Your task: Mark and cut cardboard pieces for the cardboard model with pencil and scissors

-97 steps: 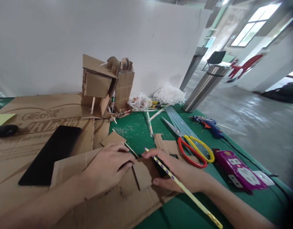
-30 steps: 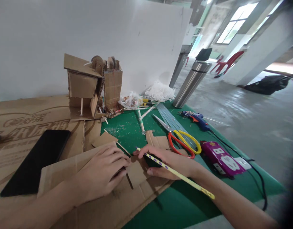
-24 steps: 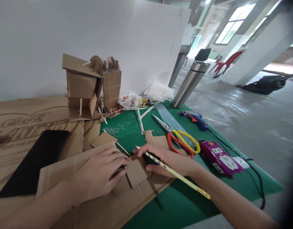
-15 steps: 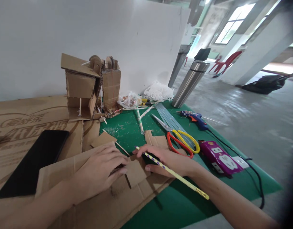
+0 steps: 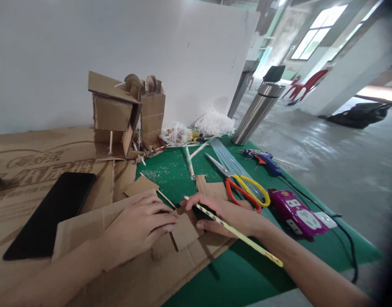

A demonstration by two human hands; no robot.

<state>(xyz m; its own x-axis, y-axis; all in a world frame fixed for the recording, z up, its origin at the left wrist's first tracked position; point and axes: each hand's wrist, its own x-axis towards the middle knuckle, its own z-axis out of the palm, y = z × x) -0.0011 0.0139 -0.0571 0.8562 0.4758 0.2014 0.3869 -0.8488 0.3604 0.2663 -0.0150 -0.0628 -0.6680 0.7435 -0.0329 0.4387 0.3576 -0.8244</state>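
As the right hand (image 5: pixel 229 211) holds a spotted yellow pencil (image 5: pixel 237 233) across its index finger, the shaft's long axis runs aslant, from a dark tip pointing ahead and to the left back to a gold-banded end near the right wrist; the thumb and index finger stand apart beside the right edge of a small cardboard square (image 5: pixel 185 232), with the pencil just to the right of it; the left hand (image 5: pixel 141 228) lies palm down, fingertips by the square's far left corner; whether they pinch anything I cannot tell. Beneath both hands spreads a large cardboard sheet (image 5: pixel 170 273), itself on a green tabletop (image 5: pixel 208 285); scissors (image 5: pixel 233 175), a purple power strip (image 5: pixel 296 213) and a glue gun (image 5: pixel 268 164) lie to the right; a cardboard model (image 5: pixel 111 113) stands near a white panel (image 5: pixel 119 34); past a steel flask (image 5: pixel 258 113), a grey floor (image 5: pixel 327 170) stretches towards a red chair (image 5: pixel 306 83) and a bright window (image 5: pixel 319 32).
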